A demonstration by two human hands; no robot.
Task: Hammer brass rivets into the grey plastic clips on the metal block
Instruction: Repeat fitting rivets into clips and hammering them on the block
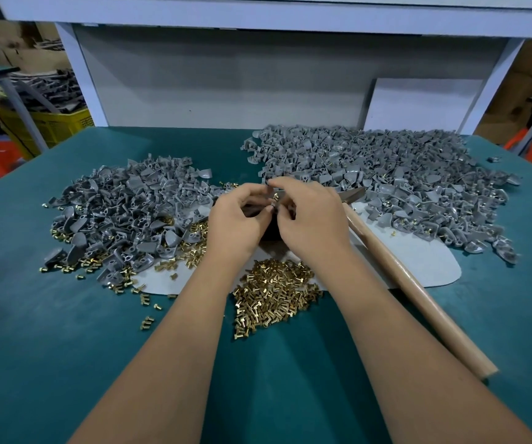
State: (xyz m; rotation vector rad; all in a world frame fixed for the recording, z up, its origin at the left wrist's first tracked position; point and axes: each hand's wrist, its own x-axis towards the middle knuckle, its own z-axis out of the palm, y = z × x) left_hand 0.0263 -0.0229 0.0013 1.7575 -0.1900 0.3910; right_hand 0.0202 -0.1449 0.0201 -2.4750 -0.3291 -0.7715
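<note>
My left hand (237,219) and my right hand (309,216) meet over the dark metal block (269,233), which they mostly hide. Between their fingertips sits a small grey plastic clip (271,187) with a brass rivet (275,197) showing just under it. Both hands pinch at this small piece; which fingers hold the clip and which the rivet is hard to tell. A pile of loose brass rivets (274,290) lies just in front of the block. The hammer lies on the table at my right, its wooden handle (418,293) running toward me and its head (352,193) beside my right hand.
A heap of grey clips (123,206) lies at the left and a larger heap (386,177) at the right. A pale grey mat (418,261) lies under the work area on the green table (66,331). Stray rivets (147,323) dot the left side. A white panel (258,81) backs the bench.
</note>
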